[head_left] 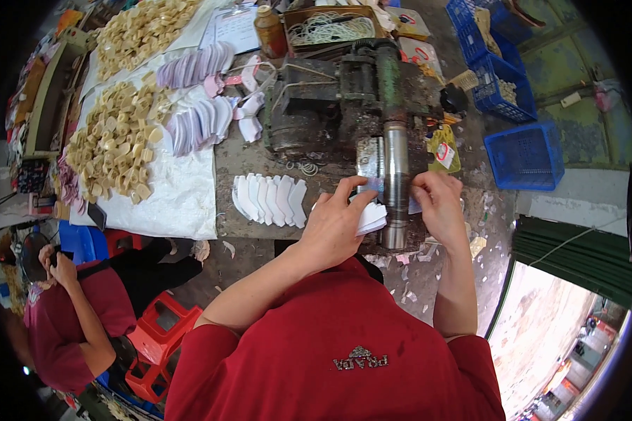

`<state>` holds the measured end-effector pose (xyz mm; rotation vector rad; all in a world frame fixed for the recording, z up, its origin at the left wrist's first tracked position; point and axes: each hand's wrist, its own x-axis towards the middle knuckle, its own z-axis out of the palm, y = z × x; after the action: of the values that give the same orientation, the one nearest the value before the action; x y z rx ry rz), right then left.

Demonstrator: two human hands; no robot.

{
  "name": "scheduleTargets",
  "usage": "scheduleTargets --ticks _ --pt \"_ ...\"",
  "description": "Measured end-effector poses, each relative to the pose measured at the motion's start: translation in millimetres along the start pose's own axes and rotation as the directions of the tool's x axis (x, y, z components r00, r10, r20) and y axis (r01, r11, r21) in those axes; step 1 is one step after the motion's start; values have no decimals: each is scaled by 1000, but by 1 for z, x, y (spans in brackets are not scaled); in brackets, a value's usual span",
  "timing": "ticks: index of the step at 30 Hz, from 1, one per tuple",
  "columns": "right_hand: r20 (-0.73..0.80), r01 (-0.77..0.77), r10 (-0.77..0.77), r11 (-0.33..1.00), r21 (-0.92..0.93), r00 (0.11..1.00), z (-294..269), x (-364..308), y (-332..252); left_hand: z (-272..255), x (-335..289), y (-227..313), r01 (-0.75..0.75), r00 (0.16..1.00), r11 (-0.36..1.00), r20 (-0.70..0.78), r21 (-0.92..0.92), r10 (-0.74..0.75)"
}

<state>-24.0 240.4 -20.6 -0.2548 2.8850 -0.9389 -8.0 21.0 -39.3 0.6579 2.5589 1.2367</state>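
My left hand is closed around a small stack of white cut pieces, just left of a shiny metal roller. Across the roller, my right hand has its fingers pinched at a pale thin piece, mostly hidden by the fingers. The roller juts toward me from a dark, greasy machine. A row of white curved pieces leans together on the bench, left of my left hand. Further back lie two fanned rows of similar pieces, one lilac and one white-lilac.
Heaps of beige pieces cover a white sheet on the left. A brown bottle and a box of white cord stand behind the machine. Blue crates are at the right. A seated person and red stools are lower left.
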Motion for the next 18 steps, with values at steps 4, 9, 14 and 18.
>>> scheduleTargets --ticks 4,9,14,18 --pt "-218 -19 22 1000 18 976 0 3 11 -13 -8 -12 51 997 998 -59 -48 -54" --pt "-214 -147 217 942 301 953 2 -5 22 -51 -37 -71 166 954 962 -212 -216 -213" --pt "-213 -168 276 894 416 937 2 -4 18 -70 -92 -173 308 915 882 -366 356 -172" --pt "-248 -143 259 903 405 933 3 1 15 -65 -124 -198 160 969 742 40 651 -244"
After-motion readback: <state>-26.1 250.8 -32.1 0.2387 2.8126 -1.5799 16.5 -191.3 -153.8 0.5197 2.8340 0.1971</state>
